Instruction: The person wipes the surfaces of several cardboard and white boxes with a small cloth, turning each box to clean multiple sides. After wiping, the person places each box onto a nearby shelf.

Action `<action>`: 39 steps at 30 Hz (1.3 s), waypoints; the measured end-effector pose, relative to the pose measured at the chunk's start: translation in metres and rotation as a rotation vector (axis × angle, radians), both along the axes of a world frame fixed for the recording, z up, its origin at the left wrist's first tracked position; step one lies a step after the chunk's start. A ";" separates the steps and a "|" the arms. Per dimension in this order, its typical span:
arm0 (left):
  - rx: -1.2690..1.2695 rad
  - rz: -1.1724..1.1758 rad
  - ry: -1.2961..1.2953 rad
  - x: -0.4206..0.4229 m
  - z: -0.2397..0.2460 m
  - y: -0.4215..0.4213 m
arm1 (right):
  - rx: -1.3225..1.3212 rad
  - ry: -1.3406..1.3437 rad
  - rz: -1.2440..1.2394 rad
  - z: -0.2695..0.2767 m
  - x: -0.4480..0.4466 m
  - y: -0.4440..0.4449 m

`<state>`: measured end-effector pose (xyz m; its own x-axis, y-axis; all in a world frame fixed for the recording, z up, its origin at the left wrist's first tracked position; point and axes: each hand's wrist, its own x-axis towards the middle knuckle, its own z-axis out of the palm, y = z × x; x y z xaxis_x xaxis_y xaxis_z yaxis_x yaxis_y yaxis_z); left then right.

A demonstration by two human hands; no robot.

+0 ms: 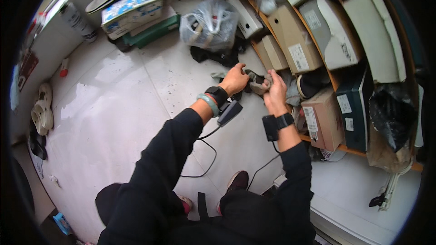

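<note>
My right hand [276, 92] grips a grey-brown item [259, 84] with a dark opening, cloth or a soft shoe; blur hides which. Close on its left is my left hand [235, 79], fingers curled down beside the item's edge. Whether those fingers pinch it is hidden. Greyish-green cloth [218, 76] shows behind my left hand, low over the floor. Just beyond lies a black cloth-like item [218, 56], partly beneath a clear plastic bag [209, 23] with things inside. A strap with a dark device and cable is on each wrist.
Wooden shelves [332, 78] on the right hold several shoe boxes [294, 46] and a black plastic bag [391, 119]. Stacked boxes [136, 15] and a spray can [77, 22] stand far left. Cream clogs [43, 109] rest by the left wall. Cables [215, 156] hang near my feet.
</note>
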<state>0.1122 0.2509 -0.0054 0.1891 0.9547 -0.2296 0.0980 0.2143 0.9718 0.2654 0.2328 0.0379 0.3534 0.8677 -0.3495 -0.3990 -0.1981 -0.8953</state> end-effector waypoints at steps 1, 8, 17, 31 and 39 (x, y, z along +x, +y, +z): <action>-0.001 0.064 -0.016 -0.006 0.005 0.001 | -0.009 -0.028 0.068 0.018 -0.005 -0.004; -0.206 0.220 -0.116 -0.045 0.022 0.014 | -0.080 -0.547 0.509 0.145 -0.040 0.014; -0.316 0.447 -0.156 -0.073 0.019 0.049 | -0.132 -0.917 0.744 0.069 -0.096 0.120; -0.005 0.641 0.434 -0.165 -0.050 0.100 | -0.138 -1.152 0.525 -0.089 -0.102 0.208; 0.019 0.320 0.517 -0.152 -0.049 0.094 | 0.000 -1.063 0.609 -0.090 -0.088 0.206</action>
